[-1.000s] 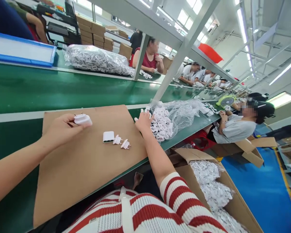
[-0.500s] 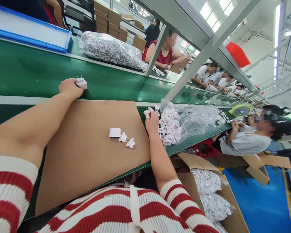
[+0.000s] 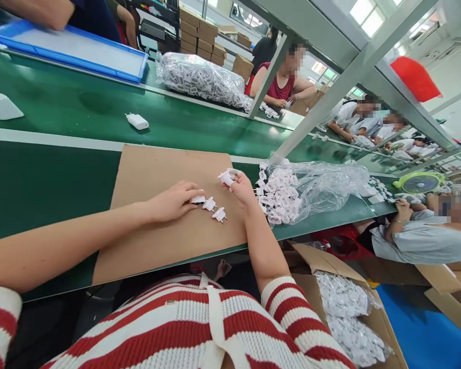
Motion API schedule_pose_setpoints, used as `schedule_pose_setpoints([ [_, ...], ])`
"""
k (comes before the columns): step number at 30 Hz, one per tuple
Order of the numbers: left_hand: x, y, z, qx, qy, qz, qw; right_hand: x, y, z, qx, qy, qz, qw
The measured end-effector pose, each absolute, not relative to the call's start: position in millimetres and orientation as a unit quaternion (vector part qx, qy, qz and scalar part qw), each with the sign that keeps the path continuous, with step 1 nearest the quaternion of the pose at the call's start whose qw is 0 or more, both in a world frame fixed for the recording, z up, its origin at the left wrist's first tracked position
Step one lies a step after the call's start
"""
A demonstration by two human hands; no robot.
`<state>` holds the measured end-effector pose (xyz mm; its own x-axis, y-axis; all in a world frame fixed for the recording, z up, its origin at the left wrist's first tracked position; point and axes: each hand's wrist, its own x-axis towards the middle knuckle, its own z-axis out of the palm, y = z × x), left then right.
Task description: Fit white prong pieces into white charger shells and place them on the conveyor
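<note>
On the brown cardboard sheet (image 3: pixel 149 174), my left hand (image 3: pixel 174 201) has its fingers closed on a white charger body (image 3: pixel 198 198). Just right of it lie two white plug pieces (image 3: pixel 209 204), one nearer me than the other, with metal pins. My right hand (image 3: pixel 243 188) pinches another white plug piece (image 3: pixel 226 178) above the sheet's right part. A white charger with pins (image 3: pixel 137 121) rests on the green belt (image 3: pixel 100 115) beyond the sheet. To the right of my right hand is a pile of white plug pieces (image 3: pixel 278 192) spilling from a clear plastic bag (image 3: pixel 326 184).
A metal frame post (image 3: pixel 311 110) rises behind the pile. Across the belt are a blue-rimmed tray (image 3: pixel 142 72) and a full clear bag (image 3: pixel 203 77). A white object (image 3: pixel 2 104) is on the belt at far left. An open carton (image 3: pixel 311 302) stands lower right. Several people sit along the line.
My left hand has let go of the charger on the belt and come back to the sheet, taking hold of the charger body. My right hand has moved over the sheet's edge with its plug piece.
</note>
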<state>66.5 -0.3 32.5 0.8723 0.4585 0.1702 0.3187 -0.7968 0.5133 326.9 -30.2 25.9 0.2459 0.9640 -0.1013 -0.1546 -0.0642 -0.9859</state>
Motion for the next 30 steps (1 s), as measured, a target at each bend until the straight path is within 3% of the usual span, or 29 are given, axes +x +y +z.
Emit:
schedule_pose_setpoints([
  [6,52.7,-6.6,29.6,0.825,0.340,0.159,0.422,305.6,-65.4,48.1,-0.458,-0.438,0.567,0.527],
  [10,45.1,-8.2,19.6,0.821,0.391,0.217,0.355,289.5,-84.0,54.5,-0.449,-0.426,0.575,0.535],
  [19,45.1,-11.4,16.3,0.795,0.386,0.272,0.380,265.3,-89.1,42.6,-0.484,-0.441,0.555,0.513],
  [22,43.6,-16.6,14.9,0.815,0.367,0.265,0.362,259.1,-86.6,41.7,-0.533,-0.491,0.470,0.503],
  [25,42.3,-19.8,13.0,0.813,0.370,0.277,0.355,257.7,-82.4,44.5,-0.589,-0.589,0.273,0.481],
  [30,41.4,-16.9,9.5,0.816,0.358,0.293,0.348,255.0,-76.2,56.2,-0.583,-0.719,0.154,0.345],
])
